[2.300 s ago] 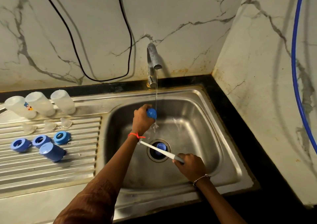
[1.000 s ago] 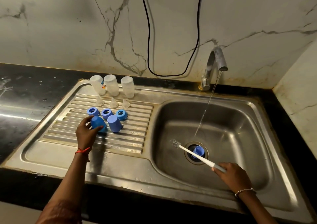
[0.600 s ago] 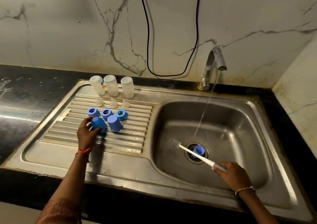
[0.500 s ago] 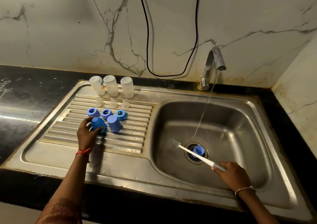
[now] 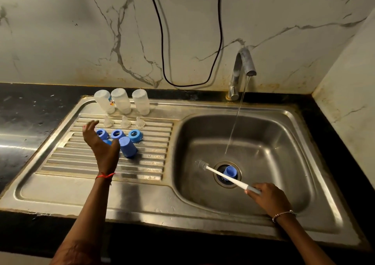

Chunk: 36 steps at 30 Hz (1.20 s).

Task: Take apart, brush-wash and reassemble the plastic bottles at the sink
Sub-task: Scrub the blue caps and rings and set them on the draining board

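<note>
Washed cap (image 5: 107, 142) released
My left hand (image 5: 101, 145) opens above it, fingers spread; right hand (image 5: 267, 198) grips the brush (image 5: 223, 175); last cap (image 5: 230, 171) waits in drain (image 5: 239, 178).

Left hand (image 5: 102, 146) loose, seemingly empty; right hand (image 5: 268, 199) tightly curled.

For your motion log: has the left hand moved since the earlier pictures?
Yes: left hand opened off the blue plastic cap, fingers rising beside the leftmost blue ring.
</note>
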Available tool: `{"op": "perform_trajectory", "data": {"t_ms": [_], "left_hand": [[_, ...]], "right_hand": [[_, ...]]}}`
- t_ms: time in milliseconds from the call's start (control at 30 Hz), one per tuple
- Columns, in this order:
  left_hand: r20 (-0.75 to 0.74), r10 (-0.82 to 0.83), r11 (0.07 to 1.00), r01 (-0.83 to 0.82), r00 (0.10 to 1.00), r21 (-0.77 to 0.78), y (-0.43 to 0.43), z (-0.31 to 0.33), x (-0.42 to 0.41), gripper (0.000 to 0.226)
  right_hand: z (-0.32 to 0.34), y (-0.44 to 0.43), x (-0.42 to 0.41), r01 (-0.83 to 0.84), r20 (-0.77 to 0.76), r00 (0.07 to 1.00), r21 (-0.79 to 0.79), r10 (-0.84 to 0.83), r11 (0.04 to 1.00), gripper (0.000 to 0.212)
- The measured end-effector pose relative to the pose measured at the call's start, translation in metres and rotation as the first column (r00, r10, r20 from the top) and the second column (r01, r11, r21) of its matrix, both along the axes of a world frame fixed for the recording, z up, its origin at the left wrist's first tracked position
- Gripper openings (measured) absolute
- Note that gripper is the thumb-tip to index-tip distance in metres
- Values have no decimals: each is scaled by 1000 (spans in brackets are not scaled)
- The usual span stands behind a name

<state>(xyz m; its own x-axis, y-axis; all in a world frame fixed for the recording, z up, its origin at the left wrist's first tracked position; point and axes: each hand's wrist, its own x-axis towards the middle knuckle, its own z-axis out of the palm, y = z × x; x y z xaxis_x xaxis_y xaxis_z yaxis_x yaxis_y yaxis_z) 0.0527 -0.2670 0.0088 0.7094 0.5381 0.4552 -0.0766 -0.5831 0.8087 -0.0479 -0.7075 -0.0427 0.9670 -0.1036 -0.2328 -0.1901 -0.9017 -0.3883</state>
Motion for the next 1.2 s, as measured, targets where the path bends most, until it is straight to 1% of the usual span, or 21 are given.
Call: {"op": "perform_trajectory", "data": {"t_ms": [67,133,200,300,367,467,533,633,700,767,867,933,1000,1067,1133,1200], "left_hand": [[85,-35,999,32,996,37,-21,11,7,65],[146,-123,989,110,982,94,-49,20,13,66],[143,-226,970,210,964,122,-79,23,18,65],[71,-370,924,359,926,130,-124,14,22,65],[2,-451,887,448,892,112,-150,-2,24,62],[-159,-532,829,550,832,106,-184,-32,24,65],[-262,-569,799,600,779,49,-205,-56,23,68],[-440,-617,741,670,652,-47,-230,-90,25,70],[-562,-638,686,721,527,-103,-245,-111,29,67],[-667,-624,630,768,408,-119,-257,-130,32,63],[-750,-606,554,817,263,-161,-273,-151,37,64],[-769,-610,524,826,192,-209,-282,-159,40,70],[-772,-615,500,836,160,-225,-291,-167,44,74],[-787,-599,472,858,146,-200,-299,-174,47,74],[-798,-579,453,880,166,-145,-306,-181,50,69],[-778,-600,446,885,184,-135,-311,-184,52,62]], "right_hand": [[0,0,0,1,7,1000,-9,-1,1000,30],[-1,0,0,6,8,1000,-13,-6,1000,32],[0,0,-1,18,22,1000,-23,-17,1000,31],[-1,1,0,73,74,995,-25,-71,997,28],[-3,1,0,131,122,984,-23,-127,991,26],[-9,-1,3,218,208,956,-39,-206,975,26],[-14,-4,4,287,288,920,-34,-266,957,23],[-17,-5,3,340,406,865,-43,-294,940,16],[-19,-5,2,361,463,835,-51,-298,931,15],[-21,-7,2,390,502,804,-41,-318,920,18],[-23,-8,2,429,542,762,-13,-354,903,25],[-23,-8,2,445,565,741,-10,-361,896,33],[-21,-7,2,447,573,737,-15,-358,894,37],[-21,-6,2,444,572,740,-22,-353,896,36],[-21,-7,2,444,564,745,-21,-356,896,35],[-21,-7,1,438,562,749,-23,-351,899,35]]}}
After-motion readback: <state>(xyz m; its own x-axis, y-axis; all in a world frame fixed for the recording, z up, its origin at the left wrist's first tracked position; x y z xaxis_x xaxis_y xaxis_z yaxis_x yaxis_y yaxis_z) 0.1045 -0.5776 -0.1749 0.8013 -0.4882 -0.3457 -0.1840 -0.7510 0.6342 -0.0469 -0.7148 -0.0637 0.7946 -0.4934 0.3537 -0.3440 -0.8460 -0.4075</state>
